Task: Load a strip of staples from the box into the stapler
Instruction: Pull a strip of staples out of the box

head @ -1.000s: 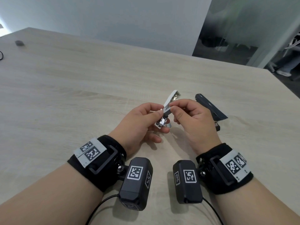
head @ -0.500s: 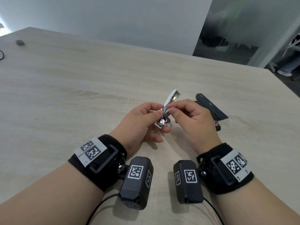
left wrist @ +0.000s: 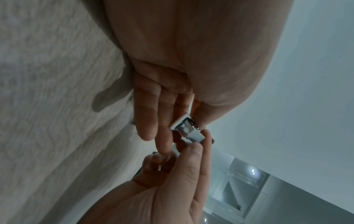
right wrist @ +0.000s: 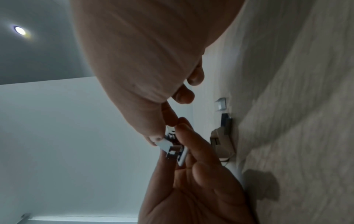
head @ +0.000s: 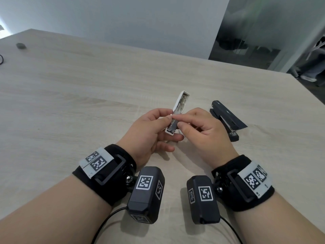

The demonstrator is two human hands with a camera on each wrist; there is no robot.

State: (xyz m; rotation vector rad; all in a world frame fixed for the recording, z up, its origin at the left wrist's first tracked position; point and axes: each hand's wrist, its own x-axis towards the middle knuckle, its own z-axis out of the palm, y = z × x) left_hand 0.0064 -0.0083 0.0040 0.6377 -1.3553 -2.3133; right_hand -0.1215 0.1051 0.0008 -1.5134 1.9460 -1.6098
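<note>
Item: small white plastic staple box (head: 178, 112), open-topped, silver staples inside; we pinch it in our left hand (head: 149, 131), long axis running away from us. Right hand (head: 202, 131) pinches at its contents. Dark oblong stapler (head: 226, 118) lies just right, nearer that hand. Pale wood-grain table (head: 88, 95); white wall, glass partition behind.

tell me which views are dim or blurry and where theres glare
Head view: evenly lit and sharp, wide-angle bend at the edges, both hands cast soft shadows on the pale wood-grain table. Left wrist view: dim, table grain smeared, white plastic staple box fairly sharp. Right wrist view: dim, round ceiling lamp flares, dark grey stapler blurred.
</note>
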